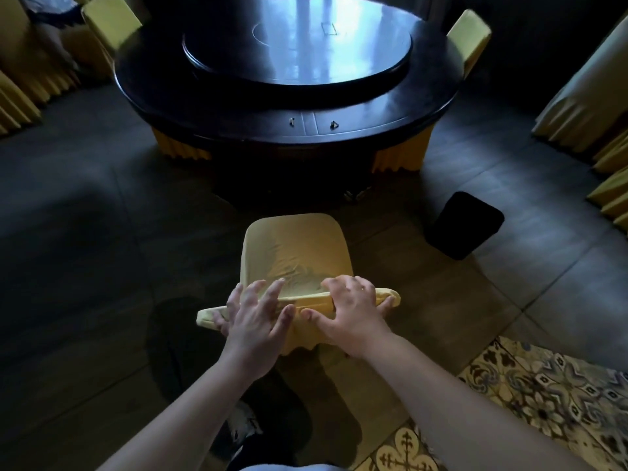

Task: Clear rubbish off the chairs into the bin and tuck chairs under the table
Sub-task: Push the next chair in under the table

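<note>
Chair (292, 253), yellow-covered, is stood near, short of the dark round table (210, 107); its backrest top is gripped by the left hand (253, 319) and right hand (350, 311). Black bin (465, 224) is set right.

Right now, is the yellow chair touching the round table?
Apart. The head view shows dark floor between the front of the yellow chair seat and the round table, with both hands on the chair's backrest.

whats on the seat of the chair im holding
Nothing visible on the chair seat, only its wrinkled yellow cover. The left hand and right hand on the backrest hide the seat's rear edge.
</note>
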